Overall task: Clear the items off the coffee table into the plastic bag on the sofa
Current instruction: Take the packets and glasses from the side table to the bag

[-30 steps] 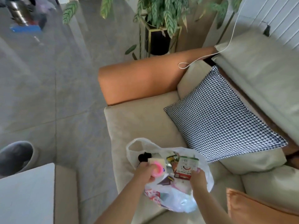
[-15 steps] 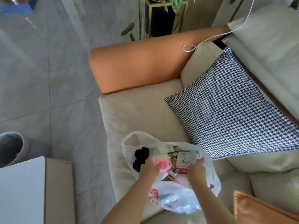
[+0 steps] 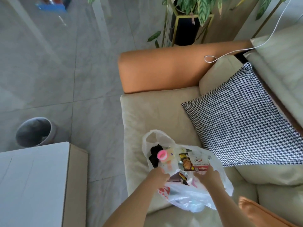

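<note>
Both hands are over the plastic bag (image 3: 193,192) on the sofa (image 3: 157,112) seat. Left hand (image 3: 158,176) grips the base of the pink-capped toy (image 3: 164,155); right hand (image 3: 207,176) sits by the red snack carton (image 3: 199,162), grip honestly unclear. Houndstooth cushion (image 3: 242,118) just beyond.

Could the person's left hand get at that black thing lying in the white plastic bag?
Probably yes. The left hand is at the mouth of the white plastic bag, and the black item lies just beyond it in the open bag, beside the pink-and-yellow toy. Nothing covers it.
</note>
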